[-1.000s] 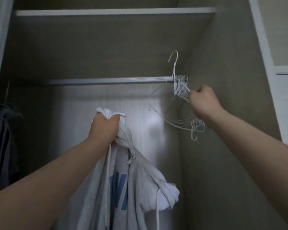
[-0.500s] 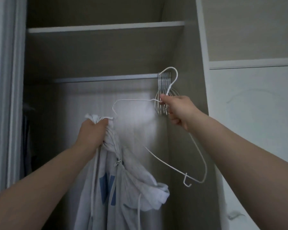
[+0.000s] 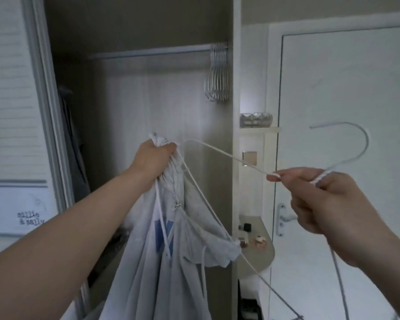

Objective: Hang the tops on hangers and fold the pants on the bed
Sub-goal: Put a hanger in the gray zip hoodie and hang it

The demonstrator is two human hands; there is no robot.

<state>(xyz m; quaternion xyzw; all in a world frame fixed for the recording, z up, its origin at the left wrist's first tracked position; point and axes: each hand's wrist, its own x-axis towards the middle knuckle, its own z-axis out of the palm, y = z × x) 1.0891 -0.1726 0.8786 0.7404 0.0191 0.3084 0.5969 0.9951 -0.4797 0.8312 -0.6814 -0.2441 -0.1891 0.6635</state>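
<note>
My left hand (image 3: pixel 152 160) grips the bunched top of a white zip hoodie (image 3: pixel 171 262) with blue lettering, which hangs down in front of the open wardrobe. My right hand (image 3: pixel 321 199) pinches the neck of a white wire hanger (image 3: pixel 229 158) off to the right, its hook curving up before the door. One shoulder of the hanger reaches left to the hoodie beside my left hand. Its lower bar runs down to the right behind the hoodie's hood.
A wardrobe rail (image 3: pixel 153 53) carries several white hangers (image 3: pixel 217 75) bunched at its right end. Dark clothing (image 3: pixel 72 144) hangs at the wardrobe's left. A white door (image 3: pixel 346 88) with a handle (image 3: pixel 283 219) stands right, by a small shelf (image 3: pixel 256 248) of bottles.
My right hand has pulled the hanger away from the rail, down and to the right. My view has swung right, showing the door. The left hand still holds the hoodie.
</note>
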